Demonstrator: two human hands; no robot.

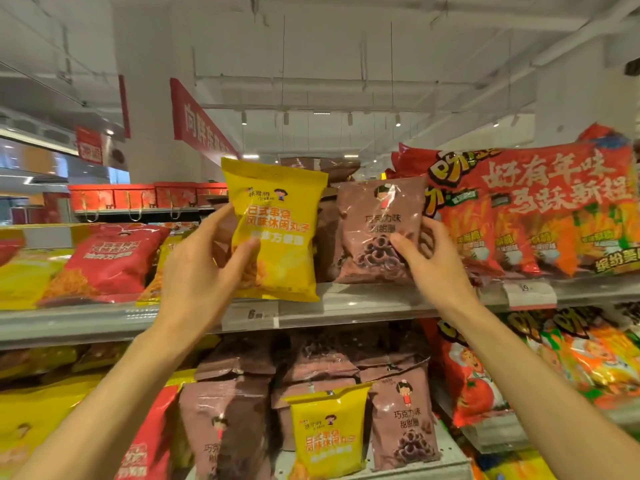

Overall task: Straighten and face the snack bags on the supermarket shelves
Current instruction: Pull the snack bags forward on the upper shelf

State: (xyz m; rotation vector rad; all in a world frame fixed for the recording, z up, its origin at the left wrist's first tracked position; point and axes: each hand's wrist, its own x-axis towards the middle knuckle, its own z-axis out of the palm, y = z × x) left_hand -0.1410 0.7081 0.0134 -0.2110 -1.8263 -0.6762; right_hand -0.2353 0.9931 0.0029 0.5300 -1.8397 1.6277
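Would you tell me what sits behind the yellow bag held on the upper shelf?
Brown bags show past the yellow bag in the left hand; how many stand hidden behind it cannot be told.

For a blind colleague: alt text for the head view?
The left hand holds a yellow bag and the right hand grips a brown bag on the top shelf, among rows of snack bags.

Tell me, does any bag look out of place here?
Yes. On the lower shelf, one yellow bag stands alone among brown bags. On the upper shelf, the left hand holds another yellow bag, tilted, beside the brown row.
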